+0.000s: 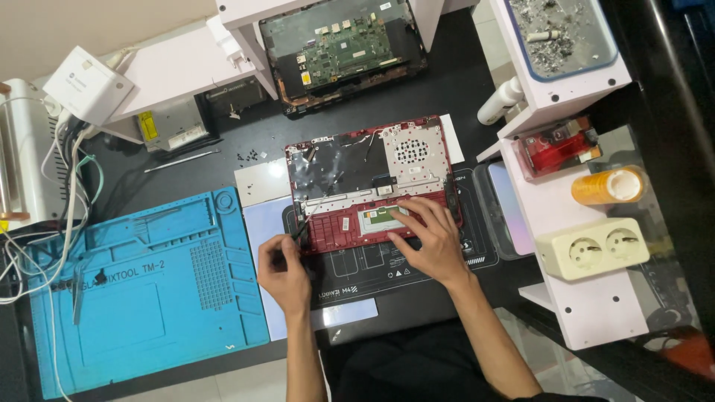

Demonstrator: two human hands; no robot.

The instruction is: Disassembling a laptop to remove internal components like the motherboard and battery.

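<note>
A red laptop base (pixel 372 179) lies opened on a dark mat, its insides up, with a black sheet over the left part and a perforated metal plate at the right. My right hand (pixel 428 238) rests flat on its near edge, fingers spread over the touchpad board. My left hand (pixel 284 269) grips a thin dark tool (pixel 299 232) whose tip touches the near left corner of the base.
A blue silicone work mat (pixel 149 290) lies to the left. A second opened device with a green circuit board (pixel 342 48) sits at the back. Small screws (pixel 249 156) lie loose behind the base. A white shelf (pixel 573 186) with a double socket, red box and orange roll stands right.
</note>
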